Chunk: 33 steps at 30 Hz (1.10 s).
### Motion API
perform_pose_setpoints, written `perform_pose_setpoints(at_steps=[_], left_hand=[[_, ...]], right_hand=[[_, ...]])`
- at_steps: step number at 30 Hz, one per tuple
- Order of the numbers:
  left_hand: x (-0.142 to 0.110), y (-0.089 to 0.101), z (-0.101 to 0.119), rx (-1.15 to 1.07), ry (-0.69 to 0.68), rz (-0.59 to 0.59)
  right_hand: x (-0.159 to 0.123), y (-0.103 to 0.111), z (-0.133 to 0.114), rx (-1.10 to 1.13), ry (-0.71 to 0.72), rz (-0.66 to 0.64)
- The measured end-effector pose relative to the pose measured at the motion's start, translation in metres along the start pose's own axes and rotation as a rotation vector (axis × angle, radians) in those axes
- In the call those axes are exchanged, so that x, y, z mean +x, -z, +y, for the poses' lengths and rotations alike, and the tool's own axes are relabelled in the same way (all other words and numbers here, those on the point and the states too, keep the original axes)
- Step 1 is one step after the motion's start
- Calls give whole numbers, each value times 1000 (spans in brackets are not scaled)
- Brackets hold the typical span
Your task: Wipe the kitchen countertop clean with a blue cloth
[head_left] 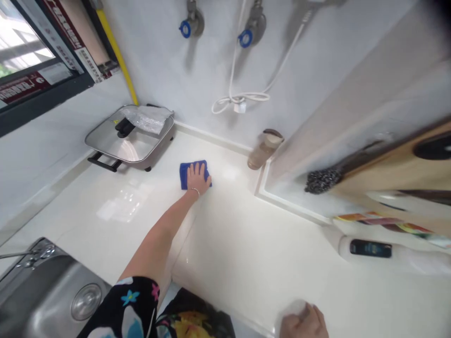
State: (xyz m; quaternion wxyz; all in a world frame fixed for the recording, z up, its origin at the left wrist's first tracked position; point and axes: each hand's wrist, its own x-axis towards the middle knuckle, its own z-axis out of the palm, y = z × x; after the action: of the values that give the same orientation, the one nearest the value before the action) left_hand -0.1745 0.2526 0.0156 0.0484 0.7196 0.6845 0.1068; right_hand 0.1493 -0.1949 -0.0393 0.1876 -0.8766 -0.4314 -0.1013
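My left hand reaches far across the white countertop and lies flat on a small blue cloth, fingers spread over it. A thin bracelet circles that wrist, and the arm runs back to a floral sleeve at the bottom. My right hand sits at the counter's near edge at the bottom right. Its fingers are curled beside a blurred whitish shape that I cannot make out.
A square electric pan with a glass lid stands left of the cloth. A beige bottle sits against the back wall under a looped white cable. A steel sink lies lower left. A white bottle and wooden board are right.
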Motion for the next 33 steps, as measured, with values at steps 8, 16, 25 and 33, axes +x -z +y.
perform_pose_setpoints(at_steps=[8,16,25,33], left_hand=[[-122,-7,89,-93,-275,-32],[-263,-22,171,-195,-456,-107],[-346,16,89,-271,-327,-5],[-485,70,-90,16,432,161]], right_hand=[[0,7,-14,11,68,103],[-1,14,-13,89,149,114],[18,20,-42,316,542,-95],[55,-8,-144,393,785,-174]])
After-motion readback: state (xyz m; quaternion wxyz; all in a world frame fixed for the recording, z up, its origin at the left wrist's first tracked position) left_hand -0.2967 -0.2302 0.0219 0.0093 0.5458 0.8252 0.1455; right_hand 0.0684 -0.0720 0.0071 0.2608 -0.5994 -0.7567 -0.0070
